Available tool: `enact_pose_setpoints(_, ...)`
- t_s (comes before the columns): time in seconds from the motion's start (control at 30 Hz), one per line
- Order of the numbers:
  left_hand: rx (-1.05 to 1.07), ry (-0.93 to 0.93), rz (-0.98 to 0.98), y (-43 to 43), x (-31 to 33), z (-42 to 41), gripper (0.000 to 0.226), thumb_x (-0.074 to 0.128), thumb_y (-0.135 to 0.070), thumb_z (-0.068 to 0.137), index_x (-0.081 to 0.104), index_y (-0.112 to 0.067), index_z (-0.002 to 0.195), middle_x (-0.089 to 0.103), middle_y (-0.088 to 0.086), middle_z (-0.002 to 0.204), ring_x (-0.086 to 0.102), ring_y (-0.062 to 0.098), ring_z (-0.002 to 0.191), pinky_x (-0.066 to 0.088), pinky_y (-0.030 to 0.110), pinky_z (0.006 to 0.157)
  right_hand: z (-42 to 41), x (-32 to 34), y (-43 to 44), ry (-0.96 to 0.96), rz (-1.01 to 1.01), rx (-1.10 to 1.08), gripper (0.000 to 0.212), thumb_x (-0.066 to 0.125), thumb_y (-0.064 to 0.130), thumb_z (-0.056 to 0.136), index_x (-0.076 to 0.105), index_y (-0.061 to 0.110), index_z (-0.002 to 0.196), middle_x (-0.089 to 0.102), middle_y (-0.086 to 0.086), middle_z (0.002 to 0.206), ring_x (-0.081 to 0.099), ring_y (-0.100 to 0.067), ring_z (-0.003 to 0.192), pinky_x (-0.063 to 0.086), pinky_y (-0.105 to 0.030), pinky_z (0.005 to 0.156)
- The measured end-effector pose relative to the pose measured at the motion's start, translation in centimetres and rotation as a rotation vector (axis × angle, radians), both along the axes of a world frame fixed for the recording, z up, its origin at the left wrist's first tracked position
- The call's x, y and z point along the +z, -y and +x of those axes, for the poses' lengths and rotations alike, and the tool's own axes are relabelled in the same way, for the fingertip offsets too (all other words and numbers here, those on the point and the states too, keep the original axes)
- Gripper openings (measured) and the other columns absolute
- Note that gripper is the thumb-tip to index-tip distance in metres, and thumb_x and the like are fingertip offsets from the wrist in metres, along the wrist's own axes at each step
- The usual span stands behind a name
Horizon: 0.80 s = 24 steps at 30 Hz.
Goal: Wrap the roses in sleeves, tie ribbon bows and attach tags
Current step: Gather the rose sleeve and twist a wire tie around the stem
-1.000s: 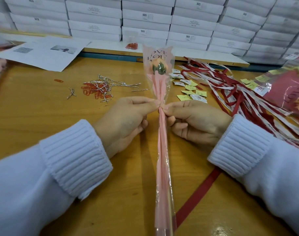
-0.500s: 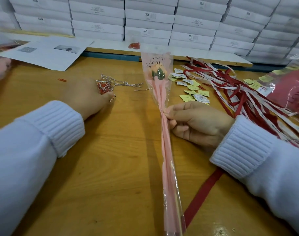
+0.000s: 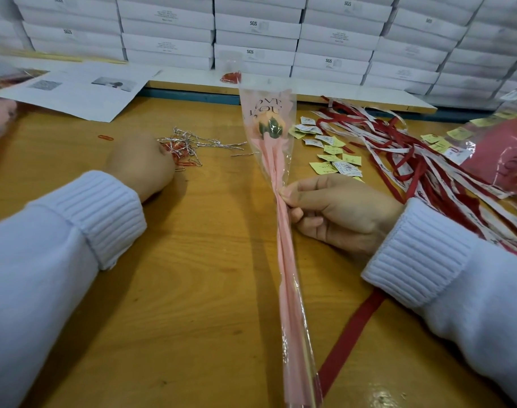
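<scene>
A single rose in a clear and pink sleeve (image 3: 280,231) lies lengthwise on the wooden table (image 3: 192,290), its bud (image 3: 269,125) pointing away from me. My right hand (image 3: 336,213) pinches the sleeve at its gathered neck with thumb and forefinger. My left hand (image 3: 139,166) is out to the left at a pile of silver twist ties and red paper clips (image 3: 189,145), fingers curled down into it; whether it grips one is hidden. Red and white ribbons (image 3: 413,160) lie in a heap to the right, with small yellow and white tags (image 3: 330,154) beside them.
White boxes (image 3: 257,28) are stacked along the back. Printed sheets (image 3: 83,89) lie at the back left. A red ribbon (image 3: 348,334) runs under the sleeve near the front. Bagged roses (image 3: 504,154) sit at the right edge.
My left hand let go of the sleeve's neck and moved left to the twist tie pile. My right hand kept its pinch on the sleeve.
</scene>
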<state>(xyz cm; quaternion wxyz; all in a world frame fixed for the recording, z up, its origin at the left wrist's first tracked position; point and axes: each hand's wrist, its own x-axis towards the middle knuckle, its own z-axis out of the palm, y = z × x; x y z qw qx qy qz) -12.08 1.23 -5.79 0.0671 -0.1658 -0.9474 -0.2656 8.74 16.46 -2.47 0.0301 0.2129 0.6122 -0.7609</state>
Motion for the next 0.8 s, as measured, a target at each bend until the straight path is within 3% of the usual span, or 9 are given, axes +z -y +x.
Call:
enact_pose_setpoints(0.1,-0.005,-0.079,0.27,-0.1,0.2,0.3,0.017,0.051,-0.02,0.095,0.058,-0.014,0.081,0.058,0.0,0.074,0.051,0.013,0.064,0.038,0.028,0.054,0.0,0.0,0.1,0.0,0.008,-0.007,0.016,0.051,-0.001,0.09,0.062,-0.001,0.078,0.059,-0.007,0.064,0.048,-0.006,0.05,0.034,-0.009,0.037)
enact_pose_setpoints(0.23,-0.298,0.158,0.661,-0.4,1.6,3.0,0.008,0.059,-0.025,0.092,0.06,-0.022,0.085,0.071,-0.008,0.072,0.062,0.003,0.066,0.048,0.024,0.064,0.0,0.0,0.1,0.01,0.02,-0.005,0.018,0.047,0.0,0.094,0.06,-0.002,0.082,0.065,-0.012,0.072,0.046,-0.004,0.044,0.03,-0.009,0.033)
enact_pose_setpoints(0.33,-0.583,0.367,0.652,-1.0,2.3,6.6,0.004,0.063,-0.022,0.088,0.067,-0.022,0.087,0.072,-0.008,0.073,0.063,-0.001,0.064,0.051,0.013,0.06,0.1,0.0,0.2,0.008,0.046,-0.012,0.019,0.046,0.003,0.096,0.06,-0.001,0.084,0.069,-0.013,0.077,0.046,-0.003,0.04,0.033,-0.011,0.031)
enact_pose_setpoints(0.43,-0.706,0.501,0.676,-2.1,2.3,9.6,0.005,0.066,-0.013,0.084,0.071,-0.013,0.083,0.071,-0.002,0.069,0.062,0.006,0.062,0.052,0.016,0.058,0.0,0.0,0.4,-0.006,0.044,-0.019,0.018,0.046,0.005,0.097,0.059,-0.002,0.087,0.066,-0.005,0.06,0.051,-0.002,0.038,0.042,-0.01,0.037)
enact_pose_setpoints(0.63,-0.686,0.61,0.677,-2.6,2.1,11.4,0.007,0.068,-0.012,0.082,0.073,-0.007,0.081,0.067,0.01,0.076,0.058,0.013,0.065,0.05,0.021,0.059,0.0,0.1,0.3,-0.017,-0.011,-0.062,0.016,0.049,0.002,0.094,0.062,0.0,0.084,0.064,-0.009,0.063,0.057,-0.004,0.043,0.047,-0.011,0.042)
enact_pose_setpoints(0.8,-0.513,0.711,0.772,-3.0,2.0,11.7,0.017,0.075,-0.009,0.073,0.062,-0.006,0.084,0.064,0.006,0.066,0.059,0.01,0.057,0.052,0.021,0.055,0.0,0.1,0.4,-0.047,-0.004,-0.079,0.017,0.049,0.001,0.093,0.061,0.0,0.081,0.064,-0.007,0.059,0.057,-0.004,0.041,0.047,-0.011,0.041)
